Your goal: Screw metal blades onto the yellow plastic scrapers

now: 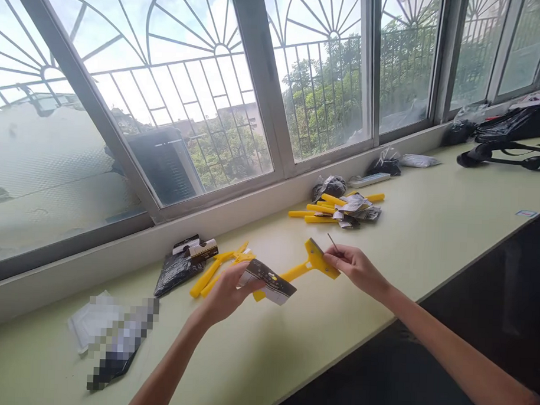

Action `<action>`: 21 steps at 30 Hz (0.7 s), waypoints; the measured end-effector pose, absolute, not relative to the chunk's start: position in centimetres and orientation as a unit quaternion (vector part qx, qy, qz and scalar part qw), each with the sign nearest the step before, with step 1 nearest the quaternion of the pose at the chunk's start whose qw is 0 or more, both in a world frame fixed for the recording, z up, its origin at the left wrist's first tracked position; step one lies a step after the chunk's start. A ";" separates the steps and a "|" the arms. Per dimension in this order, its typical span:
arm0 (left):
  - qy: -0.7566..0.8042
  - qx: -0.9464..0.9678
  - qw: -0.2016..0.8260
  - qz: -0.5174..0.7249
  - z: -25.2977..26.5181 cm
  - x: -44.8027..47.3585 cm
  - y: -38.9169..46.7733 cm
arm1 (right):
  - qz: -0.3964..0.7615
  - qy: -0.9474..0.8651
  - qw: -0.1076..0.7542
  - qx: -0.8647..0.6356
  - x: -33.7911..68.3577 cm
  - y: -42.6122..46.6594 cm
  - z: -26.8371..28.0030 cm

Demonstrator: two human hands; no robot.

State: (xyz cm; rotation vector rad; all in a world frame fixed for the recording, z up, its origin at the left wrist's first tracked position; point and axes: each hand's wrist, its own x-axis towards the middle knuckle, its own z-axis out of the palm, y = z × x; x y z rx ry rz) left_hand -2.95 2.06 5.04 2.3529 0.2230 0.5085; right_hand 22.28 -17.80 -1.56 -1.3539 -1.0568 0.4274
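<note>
- Left hand, one: fingers closed on a folded black-and-white printed card; whether they also grip the handle behind it cannot be told.
- Right hand, one: thumb and fingertips pinched together on a thin, dark, metal-looking rod, its free end pointing up and away.
- Yellow plastic scraper with a broad, flared head, one: between the two sets of fingers, head just beside the right fingertips, handle running behind the card by the left ones; contact with the right fingertips not certain.
- Loose yellow plastic handles, a few: just beyond the left fingers, on the pale green tabletop.
- Crumpled black plastic bag, one: farther left of the left fingers.
- Heap of yellow handles with black-and-white cards, one: beyond the right fingers, apart from them.
- Hazard, judged: the scraper could swing or drop if the left fingers bear on the card alone, since card may slide on smooth plastic.
- Hazard, judged: the rod, held in a small pinch, could slip if pushed sideways.
- Hazard, judged: the right fingertips could be nicked if the head's edge carries a bare blade.
</note>
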 end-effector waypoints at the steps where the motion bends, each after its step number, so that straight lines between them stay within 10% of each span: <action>1: 0.085 0.907 0.363 0.194 5.0 -2.9 2.2 | 0.189 -0.461 0.632 -0.593 22.3 -17.9 -1.6; 21: 0.074 0.982 0.155 0.078 9.2 -4.3 1.1 | 0.089 -0.550 0.579 -0.595 19.8 -16.2 3.6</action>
